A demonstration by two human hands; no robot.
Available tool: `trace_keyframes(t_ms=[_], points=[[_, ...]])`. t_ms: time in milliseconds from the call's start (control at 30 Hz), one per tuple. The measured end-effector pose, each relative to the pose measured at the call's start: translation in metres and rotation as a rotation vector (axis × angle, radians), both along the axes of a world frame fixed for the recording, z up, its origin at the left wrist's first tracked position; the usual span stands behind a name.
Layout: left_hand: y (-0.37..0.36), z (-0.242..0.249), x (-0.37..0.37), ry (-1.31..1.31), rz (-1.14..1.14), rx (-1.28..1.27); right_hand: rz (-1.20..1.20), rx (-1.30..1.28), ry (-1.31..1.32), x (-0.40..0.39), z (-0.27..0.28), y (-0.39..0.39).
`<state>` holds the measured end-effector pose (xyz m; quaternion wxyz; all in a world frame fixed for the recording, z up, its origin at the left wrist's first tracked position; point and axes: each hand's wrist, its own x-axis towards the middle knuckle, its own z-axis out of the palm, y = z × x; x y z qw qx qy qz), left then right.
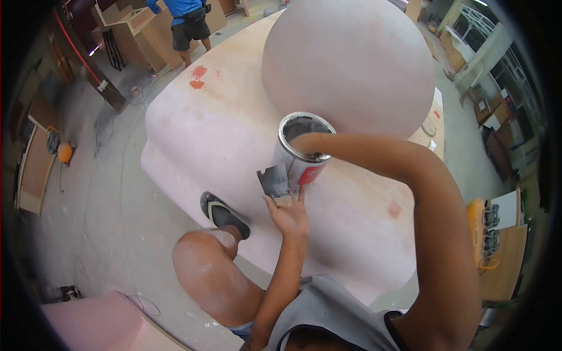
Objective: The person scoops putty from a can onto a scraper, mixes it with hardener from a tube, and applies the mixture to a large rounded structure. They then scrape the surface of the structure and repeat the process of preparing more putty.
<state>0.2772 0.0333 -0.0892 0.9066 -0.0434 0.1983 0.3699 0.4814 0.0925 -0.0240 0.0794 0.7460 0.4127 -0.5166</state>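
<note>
Head view shows your right hand (301,140) sunk inside the open tin can (301,153), its grip hidden, on the pink moulded form (205,134) below the big dome (351,64). Your left hand (288,216), just near of the can, pinches a flat scraper (274,182) against its side. Rigid and probably heavy with filler, the can seems best held round its wall.

We see a workshop with a grey concrete floor (99,193), dusty and streaked with pale marks. Brown plywood cabinets (137,35) stand at the upper left, where a person in a blue shirt and dark shorts (187,23) stands beside them. A flat wooden panel (35,169) lies at the far left, near a round orange object (65,153). White-framed windows (477,26) admit daylight at the upper right.
</note>
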Motion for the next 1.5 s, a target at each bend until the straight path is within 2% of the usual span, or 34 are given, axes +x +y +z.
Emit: trace_keyframes(t_ms=[167, 200, 233, 333, 467, 567, 633, 667, 733, 933, 1067, 1167, 1333, 1500], points=[[-0.006, 0.008, -0.007, 0.022, 0.062, 0.078, -0.205, 0.144, -0.119, 0.008, 0.043, -0.020], [-0.006, 0.011, -0.010, 0.023, 0.066, 0.078, 0.053, 0.276, -0.117, 0.023, 0.044, -0.028], [-0.004, 0.014, -0.014, 0.041, 0.082, 0.095, 0.060, 0.274, -0.113, 0.024, 0.047, -0.031], [-0.004, 0.018, -0.023, 0.095, 0.133, 0.128, -0.240, 0.385, -0.130, 0.014, 0.053, -0.034], [-0.001, 0.014, -0.027, 0.149, 0.186, 0.154, -0.179, 0.450, -0.225, 0.005, 0.083, -0.047], [0.002, 0.012, -0.032, 0.186, 0.181, 0.164, -0.139, 0.343, -0.247, -0.001, 0.118, -0.058], [0.006, 0.013, -0.034, 0.209, 0.182, 0.186, -0.223, 0.514, -0.185, -0.001, 0.127, -0.074], [0.007, 0.013, -0.035, 0.240, 0.176, 0.206, -0.218, 0.517, -0.186, 0.001, 0.126, -0.081], [0.010, 0.022, -0.041, 0.277, 0.123, 0.262, -0.337, 0.699, -0.152, 0.002, 0.124, -0.092], [0.014, 0.048, -0.041, 0.366, -0.003, 0.366, -0.211, 0.983, -0.233, -0.003, 0.123, -0.111], [0.007, 0.045, -0.043, 0.403, 0.005, 0.352, -0.167, 0.985, -0.191, -0.013, 0.111, -0.111], [0.009, 0.037, -0.047, 0.431, -0.023, 0.330, -0.186, 0.886, -0.227, -0.024, 0.108, -0.107], [0.019, 0.045, -0.055, 0.436, -0.051, 0.360, -0.353, 1.098, 0.064, -0.023, 0.094, -0.110], [0.024, 0.056, -0.050, 0.443, -0.091, 0.362, -0.490, 1.190, 0.141, -0.039, 0.107, -0.133]])
